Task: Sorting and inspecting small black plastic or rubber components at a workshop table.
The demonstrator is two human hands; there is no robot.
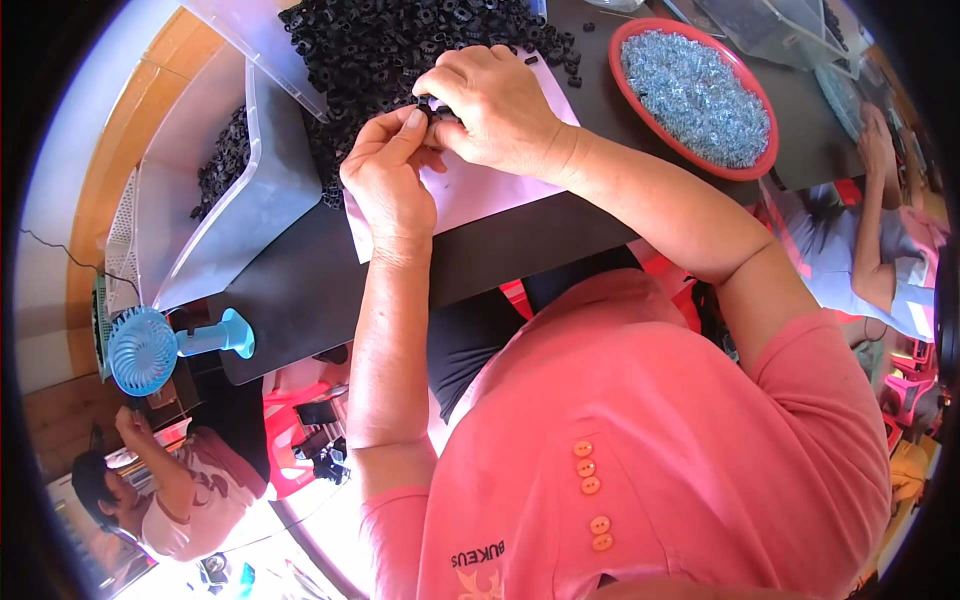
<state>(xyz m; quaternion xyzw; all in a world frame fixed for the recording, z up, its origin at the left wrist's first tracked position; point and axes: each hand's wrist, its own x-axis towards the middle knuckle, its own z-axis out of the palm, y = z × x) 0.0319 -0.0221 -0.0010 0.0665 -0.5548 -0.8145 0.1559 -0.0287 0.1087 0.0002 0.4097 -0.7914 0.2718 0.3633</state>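
Over the near edge of a heap of small black plastic parts (350,60), my two hands meet fingertip to fingertip. My left hand (390,185) pinches a small black plastic part (424,104) between thumb and forefinger. From the right, my right hand (497,115) closes its fingers on the same spot, and another bit of black shows under its fingers. How the pieces fit together is mostly hidden by the fingers. Beneath both hands lies a white sheet (480,205) on the dark table.
A red oval basin (770,150) of small clear bluish pieces stands to the right. At left, a translucent bin (255,150) holds more black parts, and a small blue fan (145,350) sits at the table's edge. Other people work at far right (870,240) and lower left (190,500).
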